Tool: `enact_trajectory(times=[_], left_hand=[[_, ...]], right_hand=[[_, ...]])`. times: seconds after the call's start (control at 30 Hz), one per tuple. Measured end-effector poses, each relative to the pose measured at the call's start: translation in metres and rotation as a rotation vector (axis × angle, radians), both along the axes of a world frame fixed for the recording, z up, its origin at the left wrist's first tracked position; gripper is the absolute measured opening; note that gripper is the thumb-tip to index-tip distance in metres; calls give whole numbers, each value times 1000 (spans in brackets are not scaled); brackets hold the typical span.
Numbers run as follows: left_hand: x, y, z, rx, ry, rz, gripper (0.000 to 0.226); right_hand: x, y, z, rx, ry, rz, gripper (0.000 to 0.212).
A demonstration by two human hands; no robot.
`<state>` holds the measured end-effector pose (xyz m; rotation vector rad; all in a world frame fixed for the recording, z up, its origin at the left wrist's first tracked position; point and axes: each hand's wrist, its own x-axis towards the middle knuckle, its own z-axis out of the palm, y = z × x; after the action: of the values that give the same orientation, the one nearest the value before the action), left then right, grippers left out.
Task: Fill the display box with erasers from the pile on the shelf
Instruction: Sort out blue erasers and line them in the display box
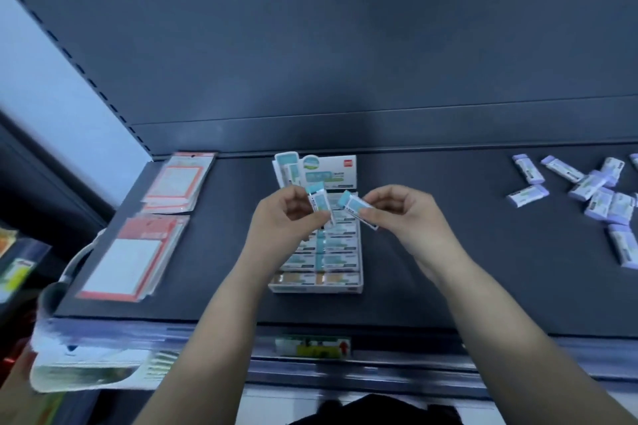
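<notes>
A single head-worn wide-angle view looks forward and steeply down onto a dark flat shelf [448, 252]; the lens sits close above it, near enough that both bare forearms rise from the bottom edge to the frame's middle; the left hand [286, 217] and right hand [400, 214] meet at centre, over the white cardboard display box [317, 286]; the dark back panel [345, 45] fills the upper half, bowed by the wide lens; the shelf's front rail [379, 373] crosses the lower part; red-framed flat packets [131, 252] lie at the left, pale purple wrapped erasers [593, 193] at the far right edge; there is no second view.
</notes>
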<state>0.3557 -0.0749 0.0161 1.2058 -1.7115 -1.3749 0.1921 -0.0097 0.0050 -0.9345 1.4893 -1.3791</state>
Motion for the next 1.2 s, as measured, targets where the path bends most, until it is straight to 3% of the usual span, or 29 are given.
enact_trajectory(times=[0.27,0.43,0.7,0.97,1.2], left_hand=[[45,-12,-13,-34,29,-76,34],[55,-9,-19,-45,-17,-109,25],[63,2,-25,-96,-187,-179,2],[72,2,-28,-220,-299,-174,9],[72,2,-31,-345,-462,-229,10]], right_hand=[[47,3,-8,23,50,-95,16],[54,11,-5,72,151,-87,11],[46,19,-7,188,485,37,12],[48,23,-3,222,691,76,13],[50,25,-4,238,754,104,5]])
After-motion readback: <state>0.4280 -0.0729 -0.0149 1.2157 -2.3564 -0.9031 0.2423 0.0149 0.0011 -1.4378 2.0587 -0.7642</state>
